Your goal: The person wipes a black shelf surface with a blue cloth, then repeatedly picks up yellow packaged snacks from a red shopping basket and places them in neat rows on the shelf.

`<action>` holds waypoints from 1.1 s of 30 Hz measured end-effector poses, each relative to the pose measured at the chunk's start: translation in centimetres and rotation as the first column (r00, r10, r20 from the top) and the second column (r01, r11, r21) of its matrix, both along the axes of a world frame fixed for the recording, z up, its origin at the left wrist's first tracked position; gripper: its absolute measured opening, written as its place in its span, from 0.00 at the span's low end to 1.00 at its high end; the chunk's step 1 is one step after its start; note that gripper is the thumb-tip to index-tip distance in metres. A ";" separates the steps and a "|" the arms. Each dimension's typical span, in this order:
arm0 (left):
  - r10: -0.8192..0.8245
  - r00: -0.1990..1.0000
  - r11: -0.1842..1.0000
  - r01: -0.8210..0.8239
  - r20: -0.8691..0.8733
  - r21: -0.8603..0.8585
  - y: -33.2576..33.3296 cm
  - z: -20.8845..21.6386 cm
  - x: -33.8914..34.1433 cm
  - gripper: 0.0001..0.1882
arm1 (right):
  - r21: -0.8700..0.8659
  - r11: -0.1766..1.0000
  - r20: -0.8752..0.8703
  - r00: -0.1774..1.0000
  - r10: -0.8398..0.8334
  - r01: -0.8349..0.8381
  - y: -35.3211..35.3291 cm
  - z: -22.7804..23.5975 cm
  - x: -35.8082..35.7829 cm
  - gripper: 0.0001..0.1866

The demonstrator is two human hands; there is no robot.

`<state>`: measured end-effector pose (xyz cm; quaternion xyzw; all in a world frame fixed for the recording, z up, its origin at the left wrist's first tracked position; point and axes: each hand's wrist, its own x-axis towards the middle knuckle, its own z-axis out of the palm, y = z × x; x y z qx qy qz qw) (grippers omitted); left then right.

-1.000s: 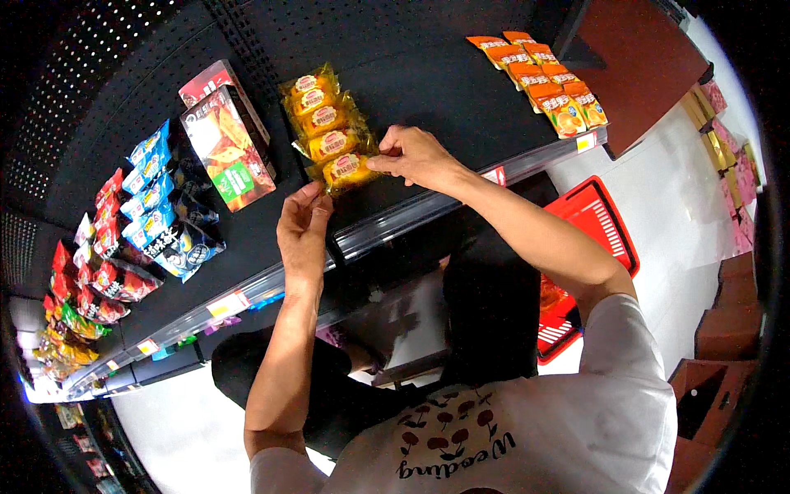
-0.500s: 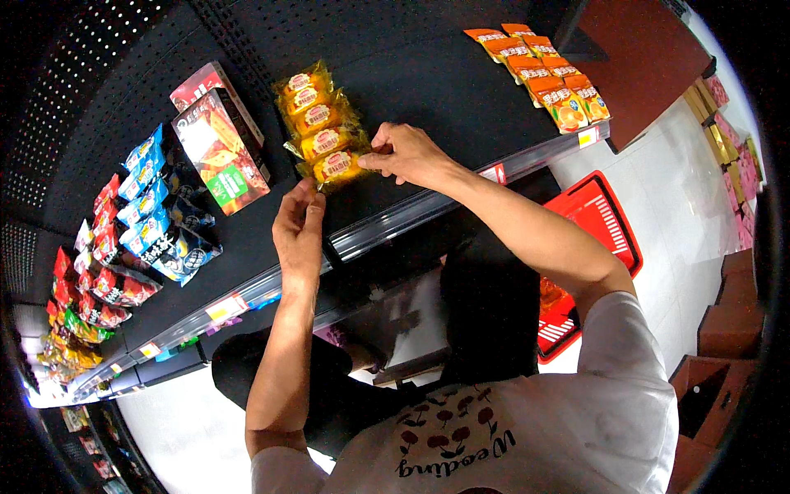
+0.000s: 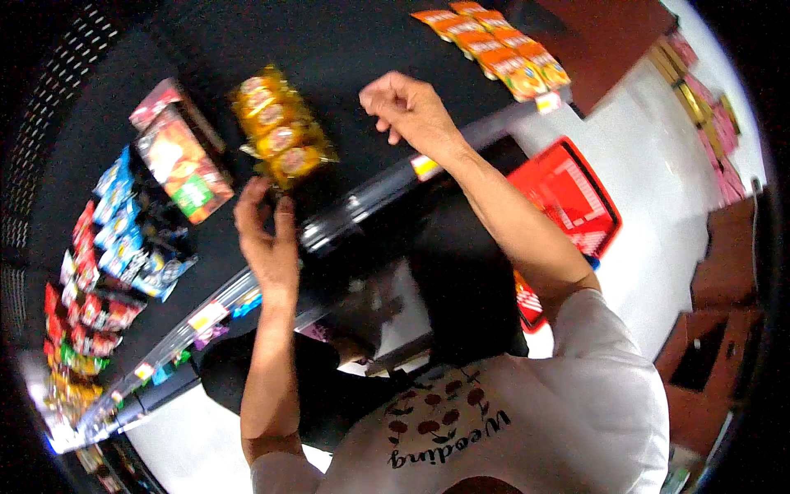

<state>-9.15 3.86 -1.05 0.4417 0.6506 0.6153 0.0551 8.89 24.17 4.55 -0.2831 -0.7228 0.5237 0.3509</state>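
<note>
A row of yellow snack packets [image 3: 276, 132] lies on the black shelf [image 3: 354, 49], running back from its front edge. My left hand [image 3: 267, 239] is raised just below the front packet, fingers apart, fingertips at its lower edge. My right hand [image 3: 409, 107] hovers to the right of the row, loosely curled and holding nothing, clear of the packets.
A red and green box stack [image 3: 177, 156] sits left of the yellow row, then blue packets [image 3: 123, 222] and red packets [image 3: 86, 296]. Orange packets [image 3: 494, 41] lie at the far right. The shelf rail carries price tags [image 3: 425, 166]. A red basket [image 3: 568, 198] stands on the floor.
My right hand has let go of the front yellow packet and moved right and up, away from the row. The left hand has stayed below the front packet.
</note>
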 end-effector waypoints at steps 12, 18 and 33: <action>-0.163 0.983 0.986 0.160 -0.087 -0.036 -0.4 3.3 5.0 0.13 | -0.205 0.872 0.296 0.877 -0.378 0.444 -5.6 -19.1 27.5 0.09; -0.201 0.978 0.978 0.197 -0.055 -0.063 0.5 3.0 6.5 0.13 | -0.183 0.926 0.666 0.734 -0.130 0.330 -8.8 -35.7 32.3 0.21; -0.237 0.970 0.969 0.231 -0.060 -0.086 1.4 2.2 8.0 0.11 | -0.028 1.000 0.888 0.460 0.020 0.010 -10.6 -32.0 28.0 0.26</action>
